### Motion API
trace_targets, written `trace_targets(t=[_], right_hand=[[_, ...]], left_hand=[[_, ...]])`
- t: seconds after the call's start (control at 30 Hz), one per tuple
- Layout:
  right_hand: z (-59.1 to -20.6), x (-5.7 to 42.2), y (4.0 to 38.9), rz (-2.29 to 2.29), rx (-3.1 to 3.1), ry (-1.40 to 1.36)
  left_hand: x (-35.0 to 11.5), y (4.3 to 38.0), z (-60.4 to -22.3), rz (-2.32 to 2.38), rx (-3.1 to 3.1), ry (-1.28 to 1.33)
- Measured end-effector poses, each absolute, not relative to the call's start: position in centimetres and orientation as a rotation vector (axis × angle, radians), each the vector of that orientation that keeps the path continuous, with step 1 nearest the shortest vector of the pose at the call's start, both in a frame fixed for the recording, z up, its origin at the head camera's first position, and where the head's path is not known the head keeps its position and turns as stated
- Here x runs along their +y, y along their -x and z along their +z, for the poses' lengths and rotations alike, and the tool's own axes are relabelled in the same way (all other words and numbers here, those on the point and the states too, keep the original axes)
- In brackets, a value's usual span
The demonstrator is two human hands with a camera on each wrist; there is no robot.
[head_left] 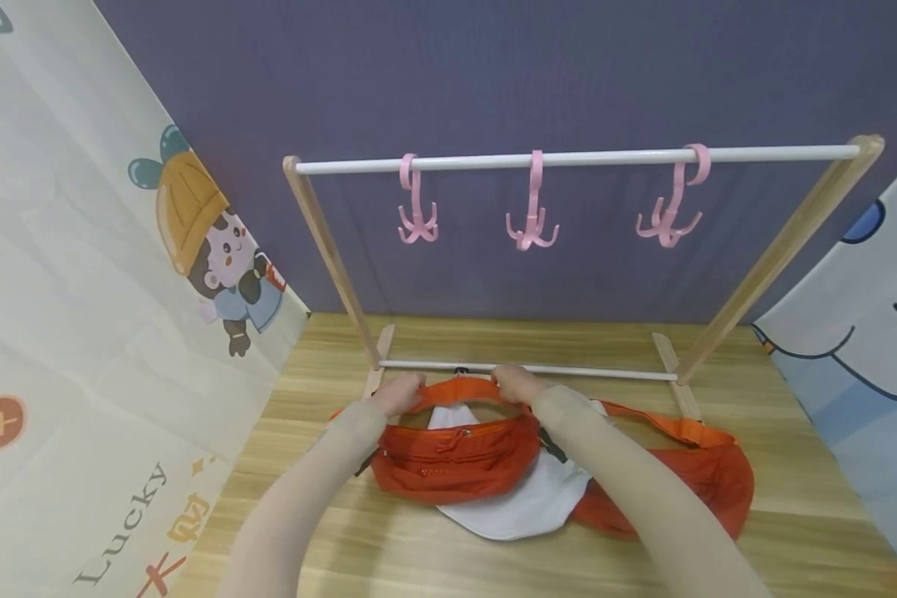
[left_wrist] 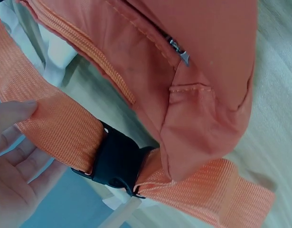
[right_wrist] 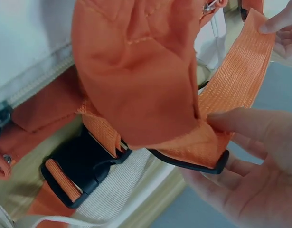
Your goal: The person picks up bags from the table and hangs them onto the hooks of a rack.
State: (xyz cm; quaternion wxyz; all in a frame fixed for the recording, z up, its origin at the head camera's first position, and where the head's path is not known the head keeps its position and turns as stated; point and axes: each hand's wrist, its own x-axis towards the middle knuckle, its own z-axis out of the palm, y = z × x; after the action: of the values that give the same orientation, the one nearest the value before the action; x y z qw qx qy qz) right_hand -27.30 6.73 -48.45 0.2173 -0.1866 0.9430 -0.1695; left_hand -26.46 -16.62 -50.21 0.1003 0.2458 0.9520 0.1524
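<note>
In the lower middle of the head view, an orange waist bag (head_left: 456,465) sits in front of a person, with its strap (head_left: 459,389) raised in an arc behind it and gripped by both hands. The left hand (head_left: 399,394), left of the frame's center, pinches the strap: in the left wrist view its thumb lies on top of the webbing and its fingers curl beneath, near a black buckle (left_wrist: 118,159) at the lower middle. The right hand (head_left: 519,384) pinches the other end of the strap, thumb over and fingers under, just beside a black slider (right_wrist: 222,162) at the right of the right wrist view (how tight either hold is, I cannot tell). Partly under the held bag lies a white bag (head_left: 519,508), and at the lower right a second orange bag (head_left: 710,482) rests on the wooden table (head_left: 800,515), partly hidden by the right forearm. Behind them, across the upper half, stands a rack (head_left: 598,157) with a white top bar, wooden posts and a low white rail; three pink hooks (head_left: 536,176) hang from its bar against a dark blue-gray wall (head_left: 493,75). A printed sheet (head_left: 60,274) covers the left side, with a cartoon figure in a yellow hat.
</note>
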Motion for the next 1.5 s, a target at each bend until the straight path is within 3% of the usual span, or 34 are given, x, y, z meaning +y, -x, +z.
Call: trace_targets(t=[0.13,0.23,0.47,1.03,1.5], right_hand=[[-51.5,7.5,29.6,-0.449,2.686,0.682],[-51.7,7.8,30.0,-0.425,2.697,0.699],[-45.7,7.5,26.2,-0.442,2.703,0.637],[-42.7,7.9,24.8,-0.423,2.757,0.726],[-41.8,7.7,24.1,-0.689,2.756,0.777]], left_hand=[[-18.3,28.5,-53.8,0.478,2.897,-0.892],[-18.9,29.3,-54.7,0.522,2.893,-0.895],[-17.1,25.1,-48.0,0.491,2.981,-0.868],[-17.9,24.4,-45.8,0.715,3.063,-0.868],[-18.5,23.2,-43.0,0.907,3.065,-0.822]])
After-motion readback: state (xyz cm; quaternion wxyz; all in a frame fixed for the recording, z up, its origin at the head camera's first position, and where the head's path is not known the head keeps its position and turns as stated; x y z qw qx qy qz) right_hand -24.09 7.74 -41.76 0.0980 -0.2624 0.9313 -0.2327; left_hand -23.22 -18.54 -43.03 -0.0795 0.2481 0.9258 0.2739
